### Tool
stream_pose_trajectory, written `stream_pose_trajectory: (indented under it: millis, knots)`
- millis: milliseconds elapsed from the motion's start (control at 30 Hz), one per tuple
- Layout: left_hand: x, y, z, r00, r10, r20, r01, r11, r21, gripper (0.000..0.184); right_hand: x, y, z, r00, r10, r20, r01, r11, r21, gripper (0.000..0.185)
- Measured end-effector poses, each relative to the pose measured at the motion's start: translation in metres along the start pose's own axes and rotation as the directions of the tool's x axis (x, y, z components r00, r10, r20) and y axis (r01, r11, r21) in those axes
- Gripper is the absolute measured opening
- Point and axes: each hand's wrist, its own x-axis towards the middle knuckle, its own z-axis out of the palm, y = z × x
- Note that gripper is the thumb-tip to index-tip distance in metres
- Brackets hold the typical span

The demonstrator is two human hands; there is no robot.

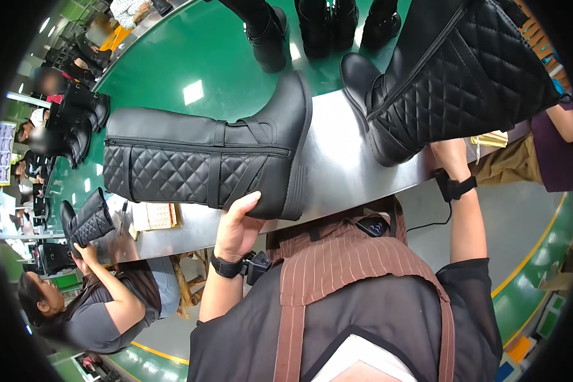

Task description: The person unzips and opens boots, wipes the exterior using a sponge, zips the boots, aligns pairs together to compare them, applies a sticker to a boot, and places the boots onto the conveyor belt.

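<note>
A tall black quilted boot [191,159] with a side zipper lies sideways in front of me, its shaft pointing left. My left hand [239,223] grips it near the heel, with the thumb on the quilted side. A second tall black quilted boot [452,76] tilts at the right, toe to the left and shaft rising to the upper right. My right hand [451,158] is at its underside, near the heel; its fingers are mostly hidden behind the boot. The zippers on both boots look closed.
The metal edge [337,134] of a green table [153,76] runs before me. More black boots [270,38] stand at the far side and left. Papers [154,216] lie at the left. A co-worker [95,305] at the left holds a boot; another person [554,146] is at the right.
</note>
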Motion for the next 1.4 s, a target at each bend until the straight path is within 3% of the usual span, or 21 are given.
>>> stream_pose_trajectory:
  millis: [67,133,167,233,267,300,333,367,433,467,667,733,800,867,933,1000,1067,1200,1300,1333,1400]
  knots:
    - [-0.003,-0.004,-0.008,0.997,-0.023,-0.071,0.025,0.999,0.034,0.032,-0.004,0.004,-0.006,0.977,0.208,-0.051,-0.197,0.966,0.169,0.036]
    - [-0.007,-0.005,-0.006,0.993,-0.033,-0.11,0.038,0.998,0.04,0.033,-0.016,0.011,-0.035,0.917,0.316,-0.242,-0.201,0.893,0.402,0.039]
    - [-0.008,-0.007,-0.006,0.994,-0.024,-0.11,0.029,0.999,0.044,0.034,-0.018,-0.024,-0.061,0.745,0.554,-0.372,-0.239,0.742,0.626,0.041]
    - [-0.008,-0.011,-0.01,0.992,-0.021,-0.125,0.027,0.999,0.047,0.034,-0.039,-0.044,-0.1,0.646,0.565,-0.513,-0.188,0.769,0.611,0.039]
    - [-0.007,-0.01,-0.013,0.991,-0.032,-0.129,0.038,0.998,0.045,0.034,-0.05,-0.056,-0.111,0.724,0.504,-0.472,0.109,0.592,0.798,0.04]
    - [-0.006,-0.01,-0.015,0.993,-0.032,-0.116,0.037,0.998,0.042,0.034,-0.054,-0.086,-0.126,0.878,0.199,-0.436,0.246,0.595,0.765,0.038]
    - [-0.005,-0.011,-0.017,0.994,-0.033,-0.101,0.037,0.999,0.039,0.034,-0.058,-0.11,-0.123,0.944,0.081,-0.319,0.257,0.423,0.869,0.033]
    - [-0.006,-0.011,-0.023,0.995,-0.05,-0.081,0.052,0.998,0.031,0.033,-0.063,-0.143,-0.117,0.974,0.128,-0.186,0.102,0.485,0.868,0.029]
    - [-0.006,-0.014,-0.023,0.994,-0.046,-0.1,0.05,0.998,0.046,0.032,-0.032,-0.189,-0.103,0.995,-0.035,0.095,-0.047,0.675,0.737,0.024]
    - [-0.006,-0.014,-0.02,0.993,-0.022,-0.118,0.03,0.998,0.064,0.031,-0.021,-0.193,-0.082,0.977,-0.112,0.181,-0.054,0.692,0.72,0.024]
    - [-0.004,-0.022,-0.024,0.99,-0.005,-0.142,0.018,0.996,0.085,0.039,0.038,-0.231,-0.005,0.999,-0.043,0.016,0.028,0.851,0.524,0.037]
    - [-0.001,-0.026,-0.026,0.988,0.102,-0.114,-0.085,0.986,0.144,0.04,0.033,-0.236,0.007,0.994,-0.051,0.102,-0.007,0.865,0.502,0.036]
    - [-0.003,-0.018,-0.021,0.99,0.087,-0.112,-0.075,0.991,0.11,0.04,0.017,-0.237,-0.001,0.984,-0.045,0.171,-0.073,0.777,0.625,0.035]
    - [-0.004,-0.019,-0.019,0.993,0.06,-0.103,-0.052,0.996,0.077,0.041,0.0,-0.232,-0.01,0.968,-0.076,0.24,-0.079,0.814,0.575,0.032]
    - [-0.003,-0.019,-0.019,0.991,0.068,-0.112,-0.05,0.986,0.159,0.041,-0.006,-0.217,-0.036,0.799,-0.194,0.568,-0.073,0.908,0.413,0.034]
    - [-0.003,-0.016,-0.02,0.99,0.086,-0.111,-0.067,0.984,0.164,0.04,-0.019,-0.196,-0.063,0.641,-0.35,0.683,-0.043,0.872,0.488,0.035]
    - [-0.001,-0.016,-0.027,0.986,0.01,-0.166,-0.001,0.999,0.055,0.041,-0.024,-0.168,-0.101,0.734,-0.196,0.651,-0.154,0.884,0.44,0.039]
    - [0.007,-0.015,-0.016,0.997,0.023,-0.077,-0.03,0.996,-0.088,0.039,-0.027,-0.082,-0.131,0.802,0.279,0.528,-0.482,0.824,0.297,0.031]
    - [0.015,-0.014,-0.01,0.999,0.026,-0.034,-0.029,0.994,-0.108,0.04,-0.018,-0.015,-0.084,0.917,0.222,0.332,-0.307,0.923,0.232,0.028]
    - [0.017,-0.014,-0.007,0.999,0.036,-0.018,-0.038,0.992,-0.12,0.04,-0.009,-0.006,-0.068,0.823,0.32,0.468,-0.483,0.83,0.281,0.028]
    - [0.017,-0.017,0.0,0.997,0.065,-0.036,-0.068,0.992,-0.104,0.04,0.002,0.02,-0.031,0.849,0.183,0.496,-0.419,0.805,0.419,0.031]
